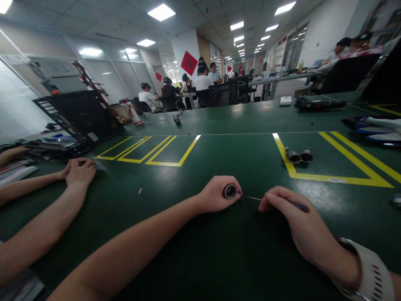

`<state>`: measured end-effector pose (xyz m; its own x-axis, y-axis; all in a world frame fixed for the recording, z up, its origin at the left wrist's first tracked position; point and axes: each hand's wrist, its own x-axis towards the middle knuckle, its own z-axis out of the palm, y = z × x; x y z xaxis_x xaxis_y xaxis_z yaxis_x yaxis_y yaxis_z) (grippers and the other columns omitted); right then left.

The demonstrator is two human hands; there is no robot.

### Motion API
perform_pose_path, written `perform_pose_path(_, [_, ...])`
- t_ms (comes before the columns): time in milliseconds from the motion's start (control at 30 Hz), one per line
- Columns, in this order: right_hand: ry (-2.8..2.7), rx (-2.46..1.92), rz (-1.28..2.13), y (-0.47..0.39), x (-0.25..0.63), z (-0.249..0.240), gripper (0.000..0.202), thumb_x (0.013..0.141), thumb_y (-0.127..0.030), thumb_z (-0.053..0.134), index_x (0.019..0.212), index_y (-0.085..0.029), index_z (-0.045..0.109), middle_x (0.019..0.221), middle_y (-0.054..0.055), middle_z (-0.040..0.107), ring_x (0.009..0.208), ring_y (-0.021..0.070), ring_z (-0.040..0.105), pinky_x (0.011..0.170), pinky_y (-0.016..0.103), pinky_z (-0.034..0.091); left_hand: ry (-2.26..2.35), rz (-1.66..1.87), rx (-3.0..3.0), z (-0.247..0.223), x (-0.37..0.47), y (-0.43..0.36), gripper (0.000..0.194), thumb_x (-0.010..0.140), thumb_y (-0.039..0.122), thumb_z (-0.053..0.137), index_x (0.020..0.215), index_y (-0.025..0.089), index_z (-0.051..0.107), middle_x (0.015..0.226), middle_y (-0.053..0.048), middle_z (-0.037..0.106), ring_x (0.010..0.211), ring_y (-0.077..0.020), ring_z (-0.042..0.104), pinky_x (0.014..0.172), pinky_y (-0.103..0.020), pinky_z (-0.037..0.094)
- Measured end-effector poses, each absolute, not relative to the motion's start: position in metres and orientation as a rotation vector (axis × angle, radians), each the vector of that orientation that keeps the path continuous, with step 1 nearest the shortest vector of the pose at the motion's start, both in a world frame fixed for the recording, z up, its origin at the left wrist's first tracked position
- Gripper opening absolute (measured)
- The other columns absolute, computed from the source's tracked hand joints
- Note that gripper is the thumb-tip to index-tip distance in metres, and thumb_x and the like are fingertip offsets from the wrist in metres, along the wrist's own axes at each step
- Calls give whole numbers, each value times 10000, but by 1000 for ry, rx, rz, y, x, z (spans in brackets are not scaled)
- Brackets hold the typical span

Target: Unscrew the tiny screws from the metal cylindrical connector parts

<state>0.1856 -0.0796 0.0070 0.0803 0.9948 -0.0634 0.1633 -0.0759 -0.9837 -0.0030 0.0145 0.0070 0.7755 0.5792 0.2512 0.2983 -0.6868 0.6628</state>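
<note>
My left hand is closed around a round metal fitting, its hollow end turned toward me. In my right hand is a thin screwdriver with a dark purple handle lying along the palm. The screwdriver's shaft points left, and its tip meets the side of the fitting near my left fingertips. A tiny dark ring-like piece shows just under the tip; whether it lies on the table or touches the tool I cannot tell. Two similar metal fittings stand side by side farther off to the right.
The green table carries yellow tape outlines. A co-worker's hands rest at the left, by a black equipment case. A small dark connector, a white box and a black tool lie toward the far edge.
</note>
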Motion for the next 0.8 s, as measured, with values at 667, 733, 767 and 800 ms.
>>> perform_pose_path(667, [-1367, -1194, 1013, -92, 186, 6, 212, 861, -393, 499, 848, -221, 623, 799, 37, 641, 787, 204, 596, 676, 328, 470, 794, 750, 2308, 3, -5, 17, 232, 683, 104, 600, 868, 168, 477, 915, -35, 576, 818, -144, 557, 713, -271, 459])
perform_pose_path(733, [-1442, -1241, 989, -93, 183, 11, 207, 857, -390, 497, 843, -223, 619, 801, 39, 647, 768, 200, 605, 644, 315, 478, 778, 751, 2357, 3, -5, 18, 194, 692, 125, 596, 859, 162, 506, 900, -37, 579, 831, -152, 554, 738, -285, 457])
perform_pose_path(767, [-1481, -1259, 971, -93, 182, 13, 204, 853, -388, 497, 838, -225, 619, 804, 41, 651, 763, 200, 609, 636, 314, 482, 777, 742, 2374, 3, -5, 18, 182, 695, 129, 590, 859, 161, 519, 893, -36, 582, 837, -156, 553, 749, -290, 455])
perform_pose_path(800, [-1519, -1273, 950, -94, 180, 15, 202, 851, -385, 495, 833, -228, 620, 810, 43, 655, 764, 201, 612, 636, 316, 487, 781, 729, 2386, 4, -5, 18, 175, 697, 127, 580, 860, 160, 526, 885, -35, 586, 838, -158, 554, 753, -292, 454])
